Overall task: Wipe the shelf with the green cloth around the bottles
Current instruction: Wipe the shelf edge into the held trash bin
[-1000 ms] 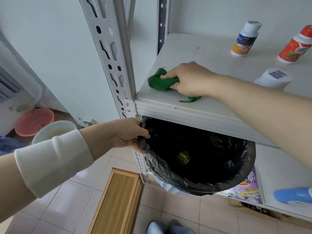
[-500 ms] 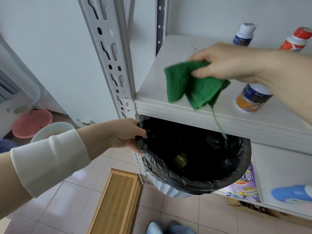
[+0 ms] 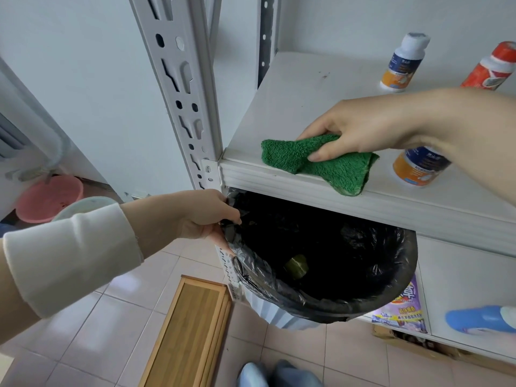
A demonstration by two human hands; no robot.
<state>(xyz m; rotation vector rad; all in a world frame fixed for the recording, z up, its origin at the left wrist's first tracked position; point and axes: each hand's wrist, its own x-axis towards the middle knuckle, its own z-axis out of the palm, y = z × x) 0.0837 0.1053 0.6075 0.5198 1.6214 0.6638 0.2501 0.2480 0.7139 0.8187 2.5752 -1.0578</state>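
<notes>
Head cam: right hand (image 3: 360, 129) pinches green cloth (image 3: 315, 160) at shelf (image 3: 293, 90) front edge, forearm covering part of near bottle (image 3: 418, 169) & red-capped bottle (image 3: 491, 71), far bottle (image 3: 402, 62) clear; left hand (image 3: 201, 216) grips black-lined bin (image 3: 321, 297) rim, bin partly under shelf, contents hard to make out.

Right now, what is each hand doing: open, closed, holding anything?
Left hand: closed on the black bin bag at its rim.
Right hand: closed on the green cloth, at the shelf edge.
</notes>
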